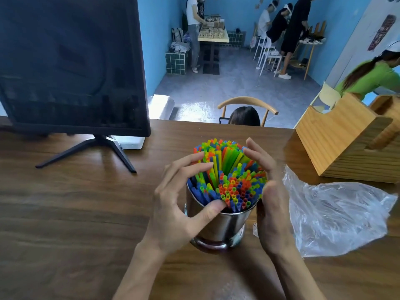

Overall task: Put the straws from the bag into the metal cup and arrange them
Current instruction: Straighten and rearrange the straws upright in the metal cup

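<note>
A shiny metal cup (218,229) stands on the wooden table (75,213), packed with several colourful straws (232,180) that stick up and fan outward. My left hand (177,204) curves around the cup's left side, with the fingertips touching the straws and the thumb pressing at the front of the rim. On the right of the bundle my right hand (268,195) cups the straws, fingers curved over their far side. The clear plastic bag (337,215) lies crumpled and flat on the table to the right of the cup.
A dark monitor (69,63) on a black stand (95,150) occupies the back left. A wooden box (350,137) sits at the back right. Beyond the table edge a person's head (244,116) shows in a wooden chair (249,102); other people stand farther off.
</note>
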{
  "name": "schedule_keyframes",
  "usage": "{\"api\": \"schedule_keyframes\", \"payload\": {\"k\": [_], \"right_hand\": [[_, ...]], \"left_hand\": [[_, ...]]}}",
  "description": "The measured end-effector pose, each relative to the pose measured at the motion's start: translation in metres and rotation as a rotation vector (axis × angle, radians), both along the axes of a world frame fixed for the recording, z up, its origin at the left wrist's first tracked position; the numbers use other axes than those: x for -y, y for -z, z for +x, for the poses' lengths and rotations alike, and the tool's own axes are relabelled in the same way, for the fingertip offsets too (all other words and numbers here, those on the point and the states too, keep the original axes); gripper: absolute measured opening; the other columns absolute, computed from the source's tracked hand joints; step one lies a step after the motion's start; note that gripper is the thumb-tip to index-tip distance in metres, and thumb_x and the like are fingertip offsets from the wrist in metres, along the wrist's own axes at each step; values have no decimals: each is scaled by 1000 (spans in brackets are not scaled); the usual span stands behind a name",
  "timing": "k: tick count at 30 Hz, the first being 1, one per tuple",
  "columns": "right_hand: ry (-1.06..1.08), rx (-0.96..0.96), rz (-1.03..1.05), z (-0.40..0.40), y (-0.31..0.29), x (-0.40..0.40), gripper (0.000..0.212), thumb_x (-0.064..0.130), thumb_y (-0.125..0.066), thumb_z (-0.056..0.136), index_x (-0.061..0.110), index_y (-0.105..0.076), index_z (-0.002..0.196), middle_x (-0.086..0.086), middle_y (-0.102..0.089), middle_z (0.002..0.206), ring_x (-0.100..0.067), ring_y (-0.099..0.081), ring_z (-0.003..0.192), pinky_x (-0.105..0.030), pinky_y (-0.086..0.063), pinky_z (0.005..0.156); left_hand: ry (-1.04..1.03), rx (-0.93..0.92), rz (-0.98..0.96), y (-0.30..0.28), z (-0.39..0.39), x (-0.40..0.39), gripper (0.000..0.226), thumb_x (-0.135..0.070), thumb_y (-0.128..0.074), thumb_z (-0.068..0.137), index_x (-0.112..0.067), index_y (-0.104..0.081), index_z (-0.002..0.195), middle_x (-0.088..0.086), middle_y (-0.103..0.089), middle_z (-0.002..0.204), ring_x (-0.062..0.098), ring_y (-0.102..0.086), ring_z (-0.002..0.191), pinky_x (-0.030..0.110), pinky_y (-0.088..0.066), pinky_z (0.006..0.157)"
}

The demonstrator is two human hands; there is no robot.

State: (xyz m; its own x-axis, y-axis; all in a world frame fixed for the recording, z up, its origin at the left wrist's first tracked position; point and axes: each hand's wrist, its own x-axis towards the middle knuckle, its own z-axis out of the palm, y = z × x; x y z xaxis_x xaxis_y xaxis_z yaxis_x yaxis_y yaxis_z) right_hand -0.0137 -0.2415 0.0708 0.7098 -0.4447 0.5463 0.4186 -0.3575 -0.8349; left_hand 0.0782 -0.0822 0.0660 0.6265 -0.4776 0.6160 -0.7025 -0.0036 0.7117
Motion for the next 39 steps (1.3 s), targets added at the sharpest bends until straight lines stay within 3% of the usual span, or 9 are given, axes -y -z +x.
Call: {"api": "schedule_keyframes", "payload": {"k": [4,6,10,13,16,20,23,29,39], "right_hand": [[59,-2,-126,-4,4,-2,51,39,-70,84,18,-56,129,-5,-48,152,-25,-43,145,-50,-41,114],[57,16,-89,-2,4,-1,52,44,-74,83,18,-58,124,-6,-52,148,-26,-46,142,-51,-43,112],[28,42,-21,-2,3,2,88,67,-77,75,17,-46,140,-9,-52,147,-26,-49,139,-47,-44,112],[14,43,22,-6,4,3,108,69,-83,64,27,-33,149,-7,-48,153,-27,-46,143,-44,-44,114],[-6,39,34,-7,6,5,114,66,-86,63,26,-27,151,-5,-40,159,-27,-39,148,-41,-43,115],[-24,29,38,-7,11,8,113,61,-89,61,34,-28,151,-2,-39,161,-22,-38,149,-38,-44,114],[-32,20,27,-8,12,10,110,60,-91,59,42,-31,150,1,-40,160,-21,-39,148,-42,-44,114],[-78,9,55,-8,10,11,105,54,-92,60,40,-37,149,1,-40,160,-18,-41,147,-27,-47,108],[-75,-4,59,-9,10,12,103,56,-92,60,42,-39,148,2,-43,158,-19,-44,145,-31,-49,108]], "left_hand": [[-22,-39,-45,1,-6,5,51,-37,-80,79,-19,-65,124,-3,-57,142,28,-53,134,40,-44,108],[-25,-48,-44,0,-7,4,53,-38,-81,79,-19,-64,125,-3,-57,142,28,-53,134,39,-45,108],[38,-81,-57,-1,-5,0,69,-38,-79,78,-16,-52,138,-1,-55,144,28,-52,135,40,-45,108],[103,-197,-131,-3,-5,-4,71,-33,-64,80,-17,-43,146,3,-50,150,28,-50,137,30,-43,109],[122,-235,-165,-4,-2,-8,61,-20,-60,83,-26,-49,144,3,-51,148,28,-52,136,32,-47,108],[63,-190,-130,-4,3,-9,67,6,-65,78,-33,-63,132,-3,-53,139,26,-55,133,28,-51,103],[16,-178,-140,-6,6,-10,52,-4,-69,81,-28,-67,126,-3,-58,131,23,-62,124,27,-56,97],[-19,-198,-104,-13,12,-19,28,-24,-67,86,-28,-76,112,-9,-66,116,17,-67,112,26,-62,78],[-46,-47,3,-20,22,-21,33,-4,-70,84,-20,-75,112,-9,-75,117,11,-72,107,28,-63,76]]}}
